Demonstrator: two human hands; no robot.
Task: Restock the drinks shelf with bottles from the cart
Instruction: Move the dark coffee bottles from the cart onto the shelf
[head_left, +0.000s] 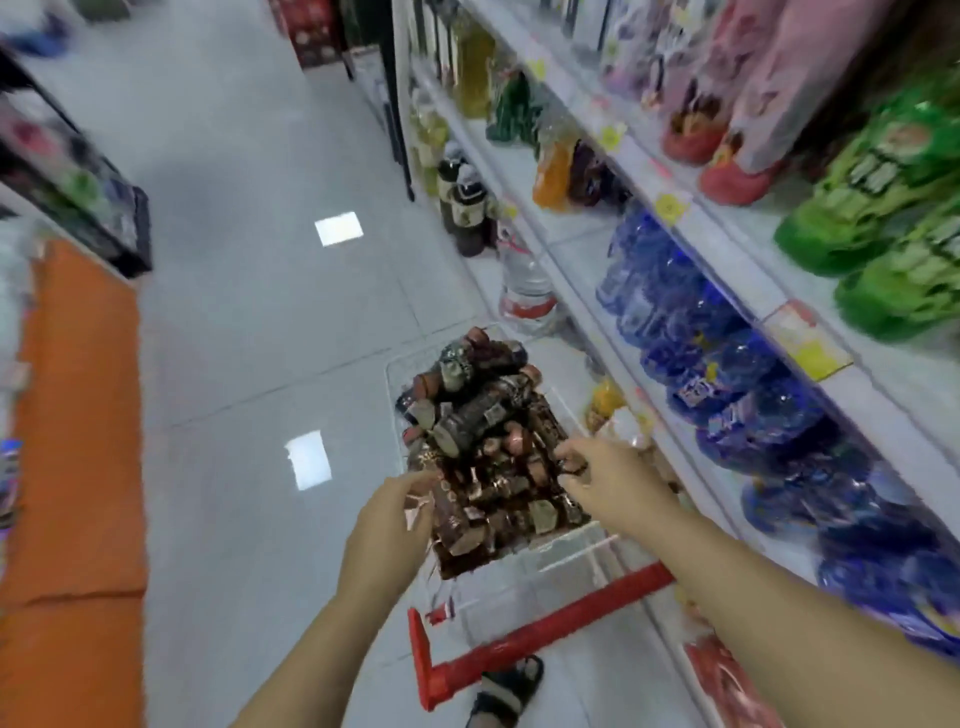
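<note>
**Bottles (483, 447) heaped in the cart, both hands at the pile**

The drinks shelf (727, 249) runs down the right of the aisle, its tiers already carrying blue bottles (691, 332) and green packs (893, 208). Just beside it on the pale floor (234, 338) stands the cart (550, 623), red handle nearest the person. Its basket is piled above the rim with dark brown bottles lying every way.

The left hand (389, 509) is at the near-left edge of the heap, fingers bent against one bottle. The right hand (597, 478) reaches onto the heap on the shelf side, fingers bent down among the caps. Blur hides whether either hand has closed round a bottle, so I cannot tell.

Full bottles like these are probably stiff, smooth and heavy for their size. Whether they are glass or plastic is not clear, so they are best treated as breakable. The heap is loose, and pulling one from low down could set the others sliding. The safer hold seems to be round the body of a top bottle, one that nothing else lies on, not by its cap.
</note>
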